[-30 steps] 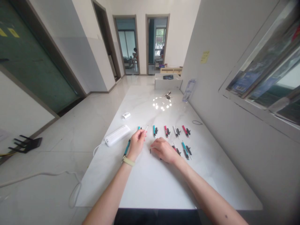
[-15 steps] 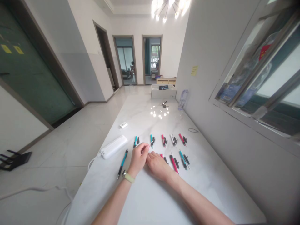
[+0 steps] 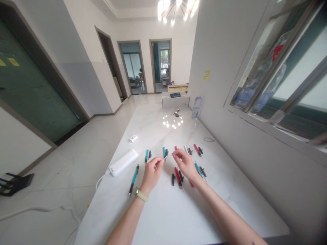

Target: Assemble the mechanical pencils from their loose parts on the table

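A long white table with grey veining [image 3: 163,217], polished like marble, runs away from the person, its glossy top throwing back a ring of chandelier light. Along it lie two uneven rows of slim pens taken apart, with teal or red barrels beside small matte black pieces. Nearest the hands, a glossy red barrel [image 3: 178,177] lies beside a short black piece [image 3: 173,179]. A whole teal pen [image 3: 133,180] with a pointed metal tip lies left of the left hand [image 3: 152,173], just beside a rounded white plastic power bank [image 3: 123,162], its cable trailing off the edge.

Both forearms reach in bare from the near edge, a pale strap watch [image 3: 141,195] on the left wrist. The left fingers pinch together on a thin white stick [image 3: 165,158] above the table, between the hands. The right hand [image 3: 185,164] hovers just beside its tip, fingertips drawn together; whether they grip anything is too small to tell
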### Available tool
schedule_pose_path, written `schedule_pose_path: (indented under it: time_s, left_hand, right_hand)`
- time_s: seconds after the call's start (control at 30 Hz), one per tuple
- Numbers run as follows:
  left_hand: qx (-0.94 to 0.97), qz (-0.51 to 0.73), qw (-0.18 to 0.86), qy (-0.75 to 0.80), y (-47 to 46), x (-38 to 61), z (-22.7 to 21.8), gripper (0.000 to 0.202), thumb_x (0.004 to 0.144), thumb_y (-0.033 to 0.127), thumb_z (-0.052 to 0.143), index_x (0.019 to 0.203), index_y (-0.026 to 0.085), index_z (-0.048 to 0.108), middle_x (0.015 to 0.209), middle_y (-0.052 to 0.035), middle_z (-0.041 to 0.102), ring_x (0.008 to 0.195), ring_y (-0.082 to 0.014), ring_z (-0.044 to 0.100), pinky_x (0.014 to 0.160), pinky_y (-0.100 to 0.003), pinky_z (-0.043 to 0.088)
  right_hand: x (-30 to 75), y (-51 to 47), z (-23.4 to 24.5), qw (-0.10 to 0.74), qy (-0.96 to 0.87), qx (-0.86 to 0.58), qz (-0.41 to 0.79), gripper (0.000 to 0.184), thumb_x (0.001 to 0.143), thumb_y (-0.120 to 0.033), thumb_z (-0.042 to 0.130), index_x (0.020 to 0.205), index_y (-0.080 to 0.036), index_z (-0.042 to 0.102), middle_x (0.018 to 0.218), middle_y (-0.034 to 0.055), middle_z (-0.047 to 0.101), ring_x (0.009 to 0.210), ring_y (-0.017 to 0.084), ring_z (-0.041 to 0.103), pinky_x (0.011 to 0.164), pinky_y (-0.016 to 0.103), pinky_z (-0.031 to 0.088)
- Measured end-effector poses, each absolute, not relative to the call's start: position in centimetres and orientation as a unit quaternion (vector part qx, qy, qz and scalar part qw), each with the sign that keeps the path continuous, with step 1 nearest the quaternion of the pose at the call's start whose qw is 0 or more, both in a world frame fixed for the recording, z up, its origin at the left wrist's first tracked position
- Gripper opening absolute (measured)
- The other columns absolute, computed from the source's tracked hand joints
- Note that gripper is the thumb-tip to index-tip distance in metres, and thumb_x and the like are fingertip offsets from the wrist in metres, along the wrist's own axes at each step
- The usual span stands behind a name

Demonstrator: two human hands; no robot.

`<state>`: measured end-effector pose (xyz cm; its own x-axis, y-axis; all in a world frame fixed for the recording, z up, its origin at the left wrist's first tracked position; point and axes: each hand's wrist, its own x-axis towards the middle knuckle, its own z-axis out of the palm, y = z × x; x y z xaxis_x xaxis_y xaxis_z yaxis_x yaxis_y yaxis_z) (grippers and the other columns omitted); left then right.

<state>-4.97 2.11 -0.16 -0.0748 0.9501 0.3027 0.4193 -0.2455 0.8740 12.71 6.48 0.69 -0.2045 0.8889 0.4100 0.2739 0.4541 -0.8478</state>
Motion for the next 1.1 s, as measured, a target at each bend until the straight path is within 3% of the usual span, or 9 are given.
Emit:
schedule_pose_path:
  time_s: [0.2, 0.6, 1.1]
  left_hand:
    - [0.644, 0.473, 0.268, 0.537, 2.06, -4.68, -0.20, 0.026, 0.090, 0.038, 0.050, 0.083, 0.020, 0.068, 0.076, -0.0037, 0.067, 0.068, -0.0173, 0.057, 0.064, -0.026, 0.040]
    - [0.647, 0.467, 0.285, 0.531, 1.94, -4.48, -0.26, 0.024, 0.089, 0.037, 0.052, 0.083, 0.020, 0.069, 0.079, -0.0049, 0.068, 0.071, -0.0185, 0.059, 0.065, -0.026, 0.042]
    - [0.686, 0.451, 0.263, 0.507, 1.97, -4.62, -0.09, 0.020, 0.091, 0.029, 0.050, 0.086, 0.021, 0.068, 0.083, -0.0044, 0.069, 0.075, -0.0182, 0.061, 0.070, -0.027, 0.044]
  right_hand:
    - [12.42, 6.11, 0.80, 0.503, -0.679, -0.409, 0.345, 0.011, 0.090, -0.028, 0.050, 0.093, -0.020, 0.056, 0.089, 0.0044, 0.062, 0.077, 0.017, 0.058, 0.071, 0.028, 0.047]
    - [12.34, 5.89, 1.02, 0.473, -0.694, -0.407, 0.359, 0.012, 0.089, -0.026, 0.049, 0.096, -0.020, 0.056, 0.087, 0.0029, 0.062, 0.071, 0.015, 0.056, 0.067, 0.027, 0.046]
    - [12.26, 5.57, 1.29, 0.406, -0.741, -0.398, 0.357, 0.011, 0.084, -0.017, 0.051, 0.084, -0.019, 0.062, 0.089, 0.0026, 0.065, 0.076, 0.015, 0.058, 0.063, 0.025, 0.044]
